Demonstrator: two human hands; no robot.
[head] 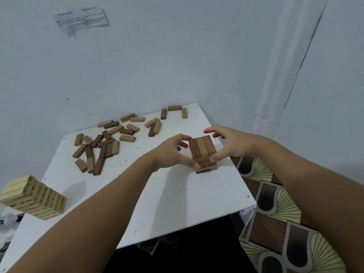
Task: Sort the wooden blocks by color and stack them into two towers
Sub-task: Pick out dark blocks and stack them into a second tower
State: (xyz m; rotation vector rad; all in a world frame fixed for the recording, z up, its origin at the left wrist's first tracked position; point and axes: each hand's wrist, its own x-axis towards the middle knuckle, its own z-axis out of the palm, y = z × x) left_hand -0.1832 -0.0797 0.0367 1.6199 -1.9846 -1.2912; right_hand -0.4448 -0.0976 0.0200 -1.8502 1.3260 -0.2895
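Observation:
A short tower of dark brown blocks (203,149) stands on the white table (149,194), right of the middle. My left hand (171,152) curls round its left side, with the thumb on the lower layers and the index tip at the top left corner. My right hand (229,143) is at its right side: the thumb presses the front right face while the fingers are spread above and behind the top, apart from it. A tall tower of light blocks (33,198) stands at the table's near left. Loose brown and tan blocks (102,146) lie scattered at the back left.
Three more loose blocks (175,112) lie near the table's far corner, against the white wall. To the right of the table edge is a patterned floor (275,213). A paper sheet (82,18) is stuck high on the wall.

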